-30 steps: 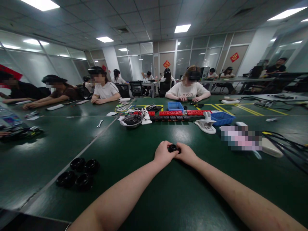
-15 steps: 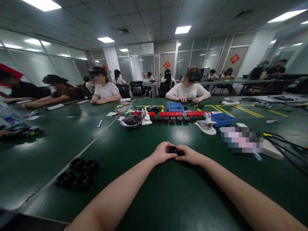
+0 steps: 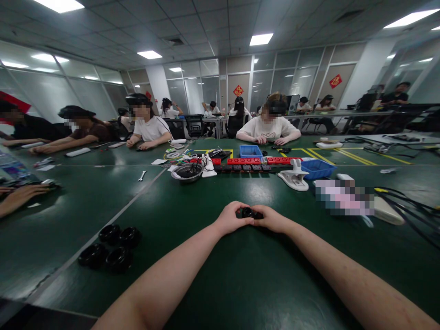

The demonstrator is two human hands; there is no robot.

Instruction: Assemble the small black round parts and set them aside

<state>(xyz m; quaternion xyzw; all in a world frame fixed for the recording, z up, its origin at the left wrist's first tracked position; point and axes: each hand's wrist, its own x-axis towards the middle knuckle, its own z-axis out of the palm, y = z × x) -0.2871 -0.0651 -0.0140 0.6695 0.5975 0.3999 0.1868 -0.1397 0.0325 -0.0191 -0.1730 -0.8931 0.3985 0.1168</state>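
Observation:
Both my hands meet over the green table [image 3: 220, 275] in front of me. My left hand [image 3: 231, 218] and my right hand [image 3: 271, 219] grip a small black round part [image 3: 248, 212] between their fingertips, just above the table top. Most of the part is hidden by my fingers. Several black ring-shaped parts [image 3: 109, 246] lie in a cluster on the table to my left, well apart from my hands.
Beyond my hands stand a metal bowl [image 3: 188, 173], rows of red and black blocks [image 3: 244, 164], two blue bins [image 3: 317, 168], a white clamp stand [image 3: 294, 176] and black cables [image 3: 409, 204] at right. Several people sit across the table; a co-worker's hand [image 3: 20, 196] rests at far left.
My hands have shifted the black part slightly between the fingers and stay together in the same spot. At far left a co-worker's hand has come into view on the table.

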